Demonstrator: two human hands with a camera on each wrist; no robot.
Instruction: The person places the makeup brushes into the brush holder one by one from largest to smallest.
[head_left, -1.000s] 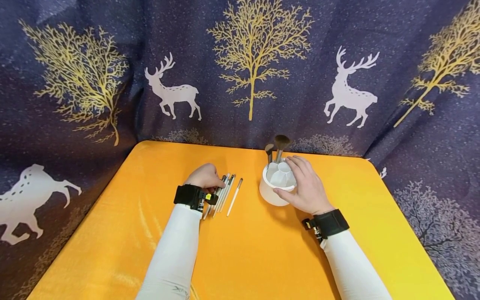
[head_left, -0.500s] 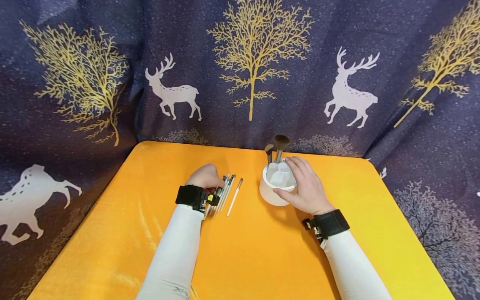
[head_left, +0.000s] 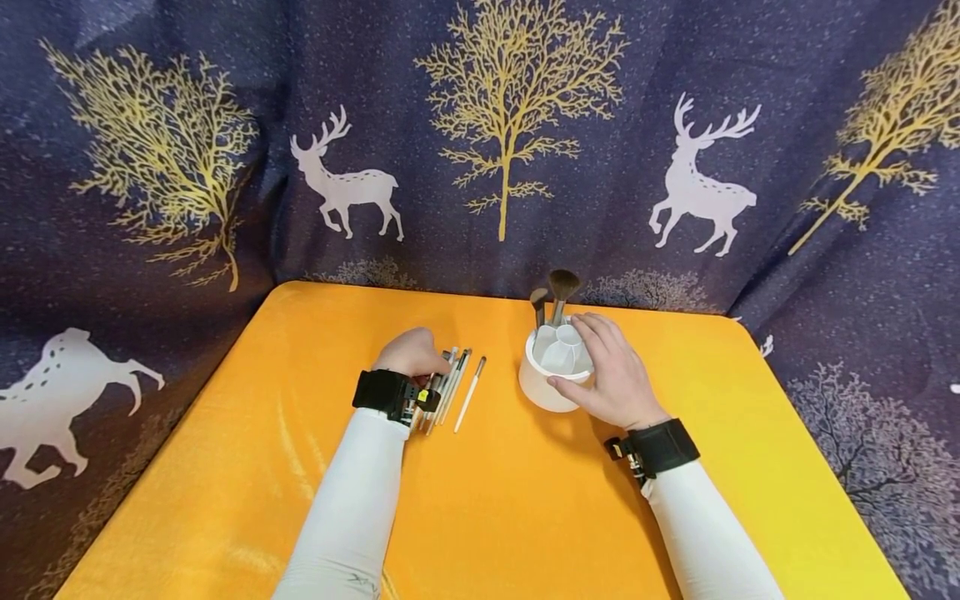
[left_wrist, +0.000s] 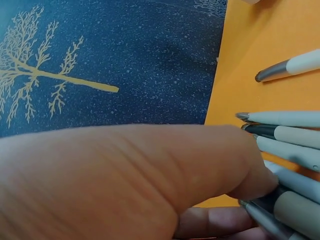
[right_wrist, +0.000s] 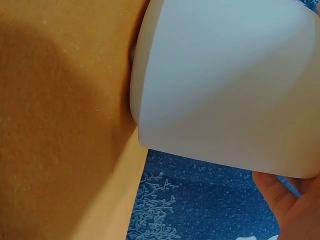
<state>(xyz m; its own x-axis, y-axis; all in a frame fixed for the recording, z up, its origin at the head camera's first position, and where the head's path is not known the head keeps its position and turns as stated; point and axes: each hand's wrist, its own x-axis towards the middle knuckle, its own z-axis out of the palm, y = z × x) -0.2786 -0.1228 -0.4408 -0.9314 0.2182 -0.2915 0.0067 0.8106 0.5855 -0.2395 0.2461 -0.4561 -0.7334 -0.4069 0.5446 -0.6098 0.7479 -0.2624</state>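
Note:
My left hand is over a row of slim makeup brushes on the left of the table. In the left wrist view its thumb and fingers pinch a makeup brush near its dark collar; other brushes lie right beside it. My right hand holds the side of a round white brush holder, thumb at the front and fingers over the far rim. Two fluffy brushes, a large one and a smaller one, stand in the holder's back compartments.
A single thin brush lies a little apart, between the row and the holder. The table has an orange cloth. Behind it hangs a dark blue curtain with trees and deer.
My left hand and forearm have shifted very slightly to the right over the brushes. My right hand and the brush holder have stayed where they were.

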